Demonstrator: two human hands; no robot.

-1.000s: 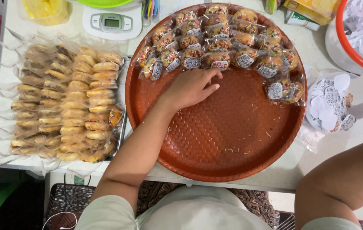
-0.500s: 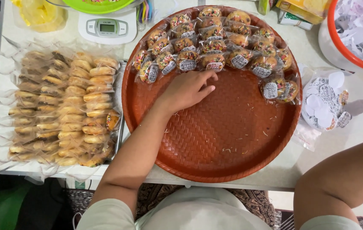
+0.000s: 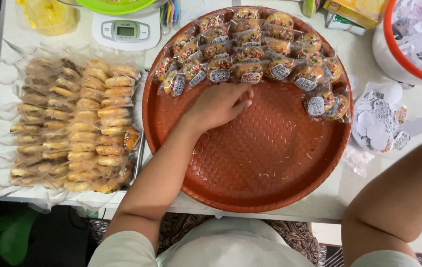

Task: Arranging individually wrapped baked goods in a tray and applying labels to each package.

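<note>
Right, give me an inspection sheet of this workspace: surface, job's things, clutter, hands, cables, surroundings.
Surface: white table, crowded.
Job's things: round brown woven tray; wrapped cookies in rows along its far side.
Clutter: bagged pastries at left; digital scale; pile of round stickers; white tub.
Hands: left hand on the tray, fingertips at the nearest cookie row; right hand out of view, only the arm shows.
Cables: nothing seen.
Surroundings: patterned rug below.
</note>
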